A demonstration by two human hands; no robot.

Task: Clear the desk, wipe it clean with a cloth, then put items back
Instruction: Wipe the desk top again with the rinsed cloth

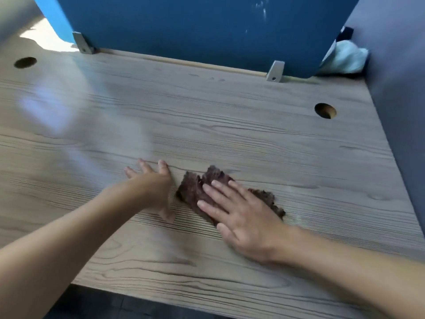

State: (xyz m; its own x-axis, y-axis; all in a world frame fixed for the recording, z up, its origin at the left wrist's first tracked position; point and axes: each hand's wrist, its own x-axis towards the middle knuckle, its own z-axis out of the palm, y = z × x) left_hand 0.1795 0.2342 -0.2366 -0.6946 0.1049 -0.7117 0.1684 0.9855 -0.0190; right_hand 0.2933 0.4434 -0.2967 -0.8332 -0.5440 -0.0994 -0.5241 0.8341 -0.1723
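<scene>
A dark brown cloth (pixel 197 189) lies crumpled on the wood-grain desk (pixel 230 125), near the front middle. My right hand (pixel 241 217) presses flat on the cloth's right half, fingers spread and pointing to the upper left. My left hand (pixel 153 183) rests flat on the bare desk just left of the cloth, fingers apart, holding nothing. No other items stand on the desk surface.
A blue divider panel (pixel 207 26) on two grey brackets closes the back edge. A grey side panel (pixel 397 88) stands at the right. Two round cable holes: back left (pixel 25 62) and right (pixel 325 110). A pale cloth bundle (pixel 345 58) sits behind the right corner.
</scene>
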